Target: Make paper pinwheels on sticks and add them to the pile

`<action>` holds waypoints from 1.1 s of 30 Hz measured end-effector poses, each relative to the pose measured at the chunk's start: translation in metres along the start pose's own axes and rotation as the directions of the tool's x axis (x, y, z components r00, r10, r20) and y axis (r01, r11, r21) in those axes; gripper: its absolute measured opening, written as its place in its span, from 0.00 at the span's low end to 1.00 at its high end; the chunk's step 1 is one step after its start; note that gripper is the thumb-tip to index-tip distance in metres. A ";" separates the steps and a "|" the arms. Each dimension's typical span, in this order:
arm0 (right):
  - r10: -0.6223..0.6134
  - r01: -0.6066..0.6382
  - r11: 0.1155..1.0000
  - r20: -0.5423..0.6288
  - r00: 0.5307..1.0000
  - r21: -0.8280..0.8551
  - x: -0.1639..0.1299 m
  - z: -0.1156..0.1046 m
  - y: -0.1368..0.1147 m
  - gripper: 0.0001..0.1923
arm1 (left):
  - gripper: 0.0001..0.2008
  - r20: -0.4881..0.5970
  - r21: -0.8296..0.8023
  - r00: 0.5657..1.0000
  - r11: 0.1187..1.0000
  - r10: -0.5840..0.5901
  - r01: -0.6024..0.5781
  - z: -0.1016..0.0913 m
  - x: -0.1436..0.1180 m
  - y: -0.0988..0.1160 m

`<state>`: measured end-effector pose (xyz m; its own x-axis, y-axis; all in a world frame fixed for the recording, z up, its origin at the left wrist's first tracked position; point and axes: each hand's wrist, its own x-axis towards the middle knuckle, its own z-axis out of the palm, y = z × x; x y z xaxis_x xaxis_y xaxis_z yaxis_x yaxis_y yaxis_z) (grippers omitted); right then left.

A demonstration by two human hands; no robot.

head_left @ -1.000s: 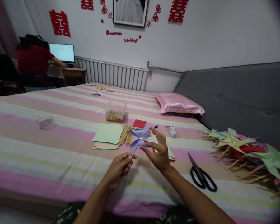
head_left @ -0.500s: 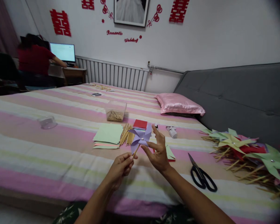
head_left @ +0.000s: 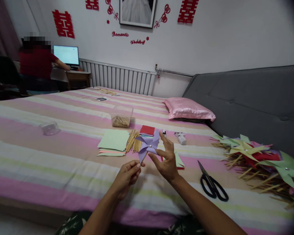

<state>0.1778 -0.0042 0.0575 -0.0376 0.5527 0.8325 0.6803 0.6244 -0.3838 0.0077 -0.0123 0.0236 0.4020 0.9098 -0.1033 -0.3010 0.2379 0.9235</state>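
Purple pinwheel [head_left: 148, 146] between left hand [head_left: 126, 176] and right hand [head_left: 167, 160].

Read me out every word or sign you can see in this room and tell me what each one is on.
"Romantic": red script on the white wall.
"Wedding": red script on the wall, right of it.
"囍": red double-happiness cutout on the wall, left.
"囍": same cutout, right of the framed picture.
"囍": same cutout, cropped by the top edge.
Computer screen: lit, too small to read.
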 end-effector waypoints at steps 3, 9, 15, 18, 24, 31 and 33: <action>0.024 -0.024 1.000 -0.010 1.000 0.009 0.000 0.000 0.000 0.07 | 0.16 -0.004 -0.002 1.000 1.000 -0.001 0.001 0.000 0.000 -0.001; 0.059 -0.058 0.998 -0.007 0.998 0.023 -0.002 0.002 0.000 0.07 | 0.16 0.007 -0.002 1.000 1.000 -0.024 0.024 0.002 0.000 -0.001; 0.077 -0.077 0.997 -0.010 0.997 0.021 -0.003 0.003 0.000 0.06 | 0.16 -0.007 0.009 1.000 1.000 -0.017 0.017 0.001 0.000 0.001; 0.082 -0.081 0.996 -0.036 0.996 0.036 -0.002 0.001 0.000 0.06 | 0.16 -0.052 0.032 0.999 0.999 0.005 -0.003 -0.005 0.001 0.003; 0.138 -0.136 0.990 -0.152 0.979 0.021 0.002 -0.004 0.007 0.12 | 0.15 -0.223 0.243 0.967 0.968 0.122 -0.066 -0.020 0.002 0.012; 0.077 -0.074 0.992 0.021 0.997 -0.101 0.000 -0.001 0.015 0.17 | 0.10 -0.241 0.400 0.949 0.912 0.205 -0.096 -0.030 -0.001 0.021; 0.067 -0.062 0.992 0.042 0.997 -0.109 0.000 -0.001 0.015 0.13 | 0.10 -0.230 0.411 0.953 0.907 0.196 -0.088 -0.031 -0.002 0.023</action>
<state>0.1884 0.0049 0.0522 -0.0232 0.6159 0.7875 0.7574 0.5250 -0.3883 -0.0274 0.0017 0.0337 0.1251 0.9921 -0.0023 0.0471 -0.0036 0.9989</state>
